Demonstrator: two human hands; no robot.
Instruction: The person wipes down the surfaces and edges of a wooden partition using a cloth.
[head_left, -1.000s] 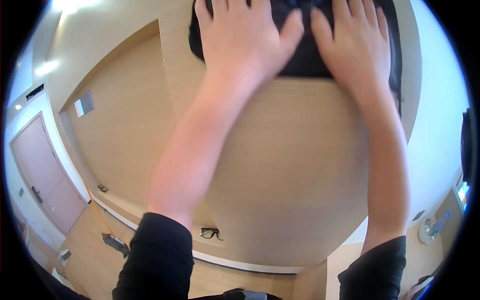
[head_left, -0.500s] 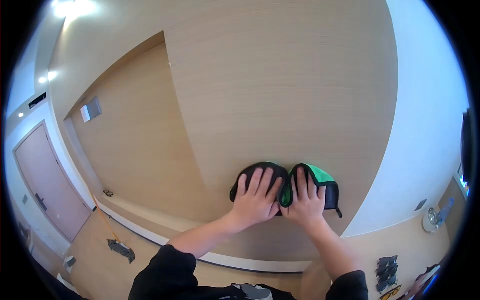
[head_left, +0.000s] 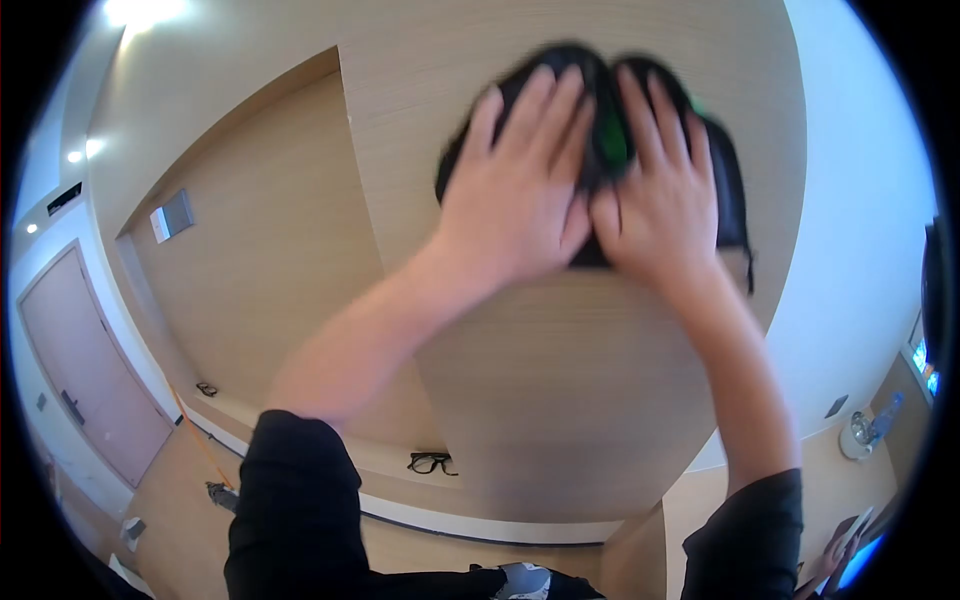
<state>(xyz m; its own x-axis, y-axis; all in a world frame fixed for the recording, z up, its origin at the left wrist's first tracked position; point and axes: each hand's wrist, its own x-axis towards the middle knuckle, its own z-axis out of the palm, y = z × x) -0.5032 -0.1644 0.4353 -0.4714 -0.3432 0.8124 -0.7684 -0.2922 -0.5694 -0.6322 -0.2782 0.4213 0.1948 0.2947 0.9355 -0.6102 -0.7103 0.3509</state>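
A black-and-green cleaning cloth (head_left: 730, 190) with dark edging is pressed against the light wood-grain wall panel (head_left: 560, 360). It is bunched in the middle, where a green fold shows, and a small loop hangs at its lower right corner. My left hand (head_left: 515, 185) lies flat on the cloth's left half, fingers spread. On the right half rests my right hand (head_left: 662, 190), its fingers stretched upward and slightly apart. The two thumbs are close together near the cloth's lower edge. Motion blurs the cloth and both hands a little.
Black-framed glasses (head_left: 432, 463) lie on the ledge below the panel, with another pair (head_left: 206, 389) farther left. A mop (head_left: 222, 495) stands at the left near a door (head_left: 95, 370). At lower right, another person's hand holds a phone (head_left: 855, 525).
Both hands and the cloth have moved up the panel, staying flat against it. The glasses on the ledge have come into sight below my arms.
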